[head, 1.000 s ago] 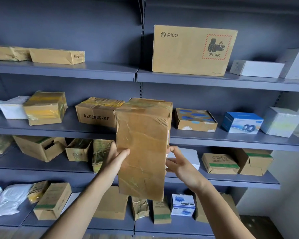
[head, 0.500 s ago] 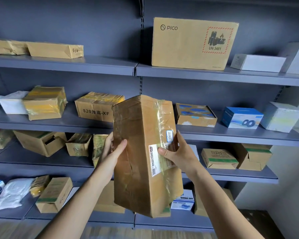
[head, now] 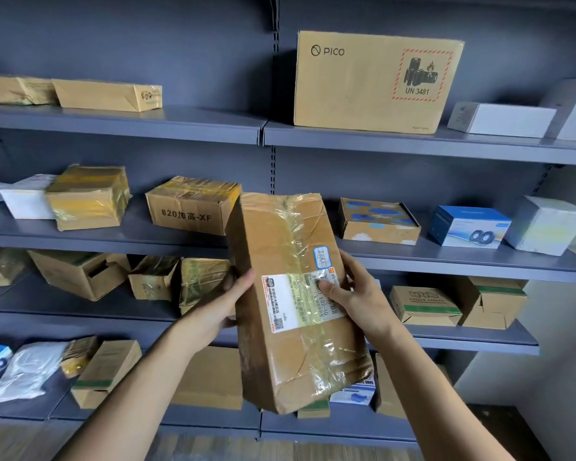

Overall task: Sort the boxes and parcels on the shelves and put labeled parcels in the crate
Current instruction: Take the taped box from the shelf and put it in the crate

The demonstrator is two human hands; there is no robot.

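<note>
A tall brown cardboard parcel [head: 290, 347] wrapped in clear tape is held upright in front of the shelves, its white shipping label [head: 281, 302] and a small blue sticker facing me. My left hand [head: 222, 306] grips its left edge, thumb on the front and fingers behind. My right hand [head: 358, 297] holds the right edge with the thumb pressed on the label. No crate is in view.
Grey metal shelving [head: 187, 123] fills the view on four levels. A large PICO box [head: 376, 84] stands top centre, a box marked 820 [head: 190, 207] on the second shelf, blue and white boxes [head: 468, 226] at right, several cartons and a white bag [head: 30, 367] below.
The parcel has been turned about its upright axis, so the labelled face now points at me. My right thumb moved onto the label. The view shifted slightly downward.
</note>
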